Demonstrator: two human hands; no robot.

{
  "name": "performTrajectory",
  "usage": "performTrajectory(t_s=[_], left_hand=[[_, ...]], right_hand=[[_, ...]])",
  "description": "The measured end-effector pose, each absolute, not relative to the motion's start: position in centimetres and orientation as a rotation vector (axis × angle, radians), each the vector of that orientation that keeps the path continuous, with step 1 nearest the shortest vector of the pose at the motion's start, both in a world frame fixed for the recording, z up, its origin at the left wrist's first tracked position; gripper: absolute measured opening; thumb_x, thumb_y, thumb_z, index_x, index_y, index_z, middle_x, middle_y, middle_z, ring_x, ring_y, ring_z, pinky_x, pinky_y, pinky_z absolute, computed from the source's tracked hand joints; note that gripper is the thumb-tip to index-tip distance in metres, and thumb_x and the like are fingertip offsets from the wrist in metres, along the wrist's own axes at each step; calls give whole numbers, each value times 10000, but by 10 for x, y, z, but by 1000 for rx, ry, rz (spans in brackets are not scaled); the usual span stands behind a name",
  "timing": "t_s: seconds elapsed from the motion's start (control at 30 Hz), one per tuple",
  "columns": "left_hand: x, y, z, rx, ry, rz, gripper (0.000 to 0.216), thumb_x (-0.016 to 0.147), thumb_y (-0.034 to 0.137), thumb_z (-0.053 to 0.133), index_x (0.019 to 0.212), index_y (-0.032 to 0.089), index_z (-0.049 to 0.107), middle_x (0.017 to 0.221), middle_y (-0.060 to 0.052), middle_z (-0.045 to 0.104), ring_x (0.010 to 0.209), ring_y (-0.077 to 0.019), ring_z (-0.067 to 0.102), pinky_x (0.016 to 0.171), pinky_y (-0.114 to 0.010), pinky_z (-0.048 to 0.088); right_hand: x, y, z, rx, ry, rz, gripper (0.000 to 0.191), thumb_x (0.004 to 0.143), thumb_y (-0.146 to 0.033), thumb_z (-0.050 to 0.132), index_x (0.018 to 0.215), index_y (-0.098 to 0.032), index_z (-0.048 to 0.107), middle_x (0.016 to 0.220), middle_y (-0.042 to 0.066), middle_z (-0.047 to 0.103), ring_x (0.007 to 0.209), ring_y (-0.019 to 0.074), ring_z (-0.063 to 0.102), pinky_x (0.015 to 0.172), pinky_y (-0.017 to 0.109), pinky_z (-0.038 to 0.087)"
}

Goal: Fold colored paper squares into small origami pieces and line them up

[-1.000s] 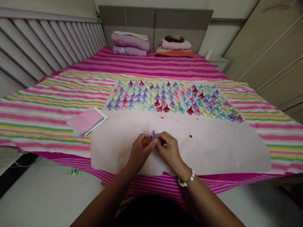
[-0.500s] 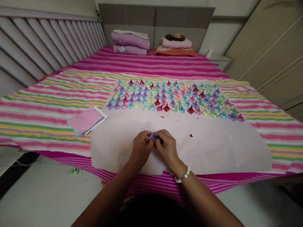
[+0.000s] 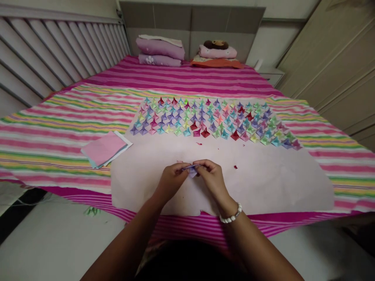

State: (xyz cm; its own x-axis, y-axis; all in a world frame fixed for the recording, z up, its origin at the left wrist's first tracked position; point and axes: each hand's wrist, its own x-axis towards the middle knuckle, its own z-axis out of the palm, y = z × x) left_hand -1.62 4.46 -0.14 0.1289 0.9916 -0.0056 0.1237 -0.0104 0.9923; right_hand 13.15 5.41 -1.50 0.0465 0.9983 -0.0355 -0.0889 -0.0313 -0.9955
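Between my two hands is a small piece of folded purple paper [image 3: 192,171], held above the pale sheet [image 3: 263,179]. My left hand [image 3: 172,177] pinches its left edge, thumb and fingers together. On the other side, my right hand [image 3: 211,173] grips the right edge; a white bead bracelet [image 3: 231,214] circles that wrist. Some of the fingertips behind the paper are hidden. Beyond my hands, rows of small folded paper pieces [image 3: 202,119] in purple, blue, green, pink, yellow and red stand on the far part of the sheet.
A stack of pink, blue and white paper [image 3: 104,149] lies on the striped bedspread [image 3: 58,136] at left. Small red scraps [image 3: 235,167] dot the sheet. Folded bedding [image 3: 160,50] rests by the headboard [image 3: 172,19]. Green paper [image 3: 92,211] lies on the floor.
The purple paper has been turned and now shows a wider, downward-pointing face. My hands have moved slightly apart, with both still holding it.
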Motion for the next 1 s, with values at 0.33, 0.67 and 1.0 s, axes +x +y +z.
performTrajectory(t_s=[0.33, 0.67, 1.0], left_hand=[[-21, 44, 7, 1292, 1020, 993, 321, 718, 313, 707, 1005, 170, 695, 974, -66, 724, 953, -223, 653, 891, -369, 496], [-22, 47, 18, 1214, 1212, 995, 247, 744, 406, 657, 773, 173, 734, 548, 17, 587, 559, -117, 536, 560, -236, 429], [-18, 52, 20, 1212, 1122, 1028, 247, 666, 379, 741, 658, 143, 668, 593, 23, 590, 582, -107, 506, 561, -222, 389]], right_hand=[[138, 53, -4, -962, -876, 1536, 178, 689, -342, 723, 750, -175, 726, 608, 11, 657, 601, 139, 576, 653, 299, 462], [143, 50, -5, -1013, -1087, 1541, 245, 580, -301, 832, 735, -173, 692, 505, -37, 597, 466, 102, 503, 486, 237, 371], [132, 48, 0, -1014, -1048, 1559, 265, 526, -297, 856, 552, -167, 627, 474, -40, 602, 425, 78, 504, 455, 203, 373]])
